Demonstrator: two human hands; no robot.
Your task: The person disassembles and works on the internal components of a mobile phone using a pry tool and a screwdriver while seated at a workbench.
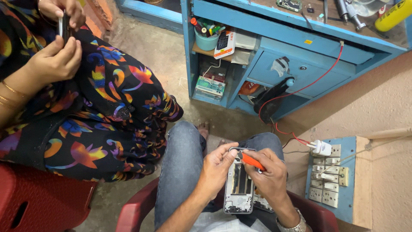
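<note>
The opened silver smartphone chassis with its back removed (239,187) lies lengthwise over the person's lap, near the bottom centre of the view, its bare inner frame and dark cavity facing up. It looks light, thin and rigid, a metal-rimmed shell with delicate parts inside, so it would likely bend or crack if squeezed across the middle; the long side edges seem the safe place to grip, keeping fingers off the exposed interior. Its polished rim probably slides easily on denim.

The left hand (216,167) clasps the chassis along its left edge, fingers curled closed around the upper rim, thumb pressed near the top corner. The right hand (268,174) is closed around a small orange-handled screwdriver (252,162), pinched between thumb and forefinger, its tip aimed at the upper part of the phone. A second flat phone part (262,203) sits partly hidden under the right wrist, just beside the chassis.

Beneath both is a dark red plastic chair (137,210). To the near right, a blue board of white switches and sockets (330,180) carries a white plug adapter (321,148) with a red wire (300,88) running up to the far blue wooden workbench (300,47). To the left, another person in a black floral garment (98,116) holds a small dark object in both hands (56,56).
</note>
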